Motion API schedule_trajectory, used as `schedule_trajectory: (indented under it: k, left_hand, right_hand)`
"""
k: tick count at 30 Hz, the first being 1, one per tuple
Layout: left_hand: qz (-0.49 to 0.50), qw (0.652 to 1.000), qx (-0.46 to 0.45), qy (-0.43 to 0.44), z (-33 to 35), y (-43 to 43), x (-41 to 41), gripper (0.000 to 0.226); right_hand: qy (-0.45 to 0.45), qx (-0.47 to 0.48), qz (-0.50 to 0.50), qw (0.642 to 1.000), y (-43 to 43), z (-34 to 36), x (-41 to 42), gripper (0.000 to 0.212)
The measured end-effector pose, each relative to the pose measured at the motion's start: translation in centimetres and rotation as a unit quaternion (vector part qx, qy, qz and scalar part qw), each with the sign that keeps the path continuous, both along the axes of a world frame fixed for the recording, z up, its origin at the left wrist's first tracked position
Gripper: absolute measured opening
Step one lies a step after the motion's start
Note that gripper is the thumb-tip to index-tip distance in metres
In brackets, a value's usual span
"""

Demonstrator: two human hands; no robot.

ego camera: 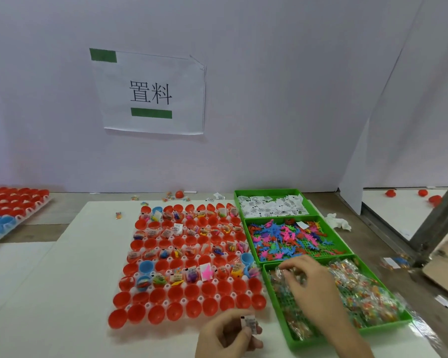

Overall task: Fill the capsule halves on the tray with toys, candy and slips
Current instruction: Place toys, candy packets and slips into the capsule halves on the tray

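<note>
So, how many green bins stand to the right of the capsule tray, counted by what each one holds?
Bin of slips: 1
Bin of toys: 1
Bin of candy: 1
Total: 3

Open tabletop (62, 280) left of tray (147, 305); green bins (251, 241) just beside, right.

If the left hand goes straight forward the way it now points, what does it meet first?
Probably the nearest row of empty red capsule halves; the hand's height above them is unclear.
</note>
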State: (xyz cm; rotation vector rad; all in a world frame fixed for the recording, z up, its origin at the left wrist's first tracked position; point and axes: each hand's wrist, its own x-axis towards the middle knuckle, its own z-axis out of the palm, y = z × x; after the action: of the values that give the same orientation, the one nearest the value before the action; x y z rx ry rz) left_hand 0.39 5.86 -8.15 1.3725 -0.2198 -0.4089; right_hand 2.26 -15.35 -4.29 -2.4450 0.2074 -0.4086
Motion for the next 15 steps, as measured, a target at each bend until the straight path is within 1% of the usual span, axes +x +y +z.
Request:
schedule_trajectory:
  k: [1, 3, 4, 7, 10, 13, 15]
  left_hand:
    - [0.003, 1.000, -0.010, 0.001, 0.0, 0.0, 0.1, 0.024]
    - [0.007, 1.000, -0.017, -0.008, 0.1, -0.1, 0.2, 0.022]
    - [0.004, 1.000, -0.025, -0.009, 0.2, 0.0, 0.3, 0.025]
    - [-0.001, 0.999, -0.049, 0.007, 0.0, -0.1, 0.4, 0.039]
    - [-0.003, 0.998, -0.063, 0.008, 0.1, -0.2, 0.2, 0.039]
    - [-0.001, 0.998, -0.064, -0.016, 0.3, -0.3, -0.2, 0.033]
    - [0.010, 0.998, -0.062, -0.030, 0.3, -0.3, -0.4, 0.028]
  right_hand:
    - [0.007, 0.009, -0.024, 1.000, -0.9, 0.1, 0.2, 0.028]
    - [0.019, -0.001, -0.058, 0.998, -2.5, -0.1, 0.7, 0.024]
    - [0.025, -0.013, -0.068, 0.997, -2.9, -0.2, 1.2, 0.023]
    - [0.016, -0.033, -0.067, 0.997, -3.7, -0.2, 2.7, 0.022]
    - [0.018, -0.077, -0.074, 0.994, -3.8, 0.2, 4.8, 0.018]
    - [0.065, -0.108, -0.086, 0.988, -4.0, 0.4, 6.7, 0.014]
    - [0.104, -0.093, -0.077, 0.987, -4.1, 0.6, 7.5, 0.011]
